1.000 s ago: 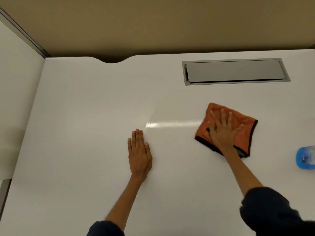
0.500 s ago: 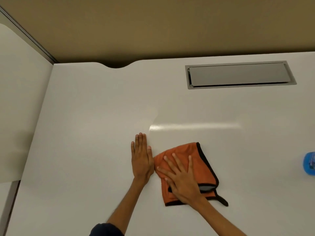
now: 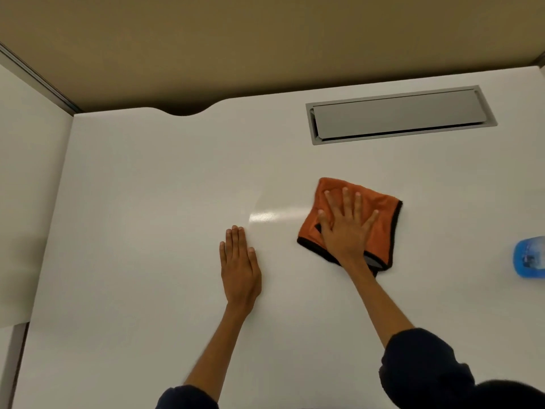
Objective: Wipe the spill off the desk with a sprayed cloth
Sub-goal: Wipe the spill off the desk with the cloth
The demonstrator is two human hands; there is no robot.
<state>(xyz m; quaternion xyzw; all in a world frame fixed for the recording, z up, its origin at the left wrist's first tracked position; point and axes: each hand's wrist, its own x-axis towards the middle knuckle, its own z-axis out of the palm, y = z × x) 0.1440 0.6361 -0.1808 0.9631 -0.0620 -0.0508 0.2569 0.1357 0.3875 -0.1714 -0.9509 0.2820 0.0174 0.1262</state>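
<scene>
The folded orange microfibre cloth had swept back toward two o'clock on the white desk, soft and limp under the right hand, fingers splayed flat, best pressed mid-fold, while the left hand lay fingers together.

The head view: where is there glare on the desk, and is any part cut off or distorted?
In the head view, a bright streak of glare lies on the white desk between the left hand and the orange cloth; the blue bottle is cropped by the right edge; the wide lens bends the desk edges.
</scene>
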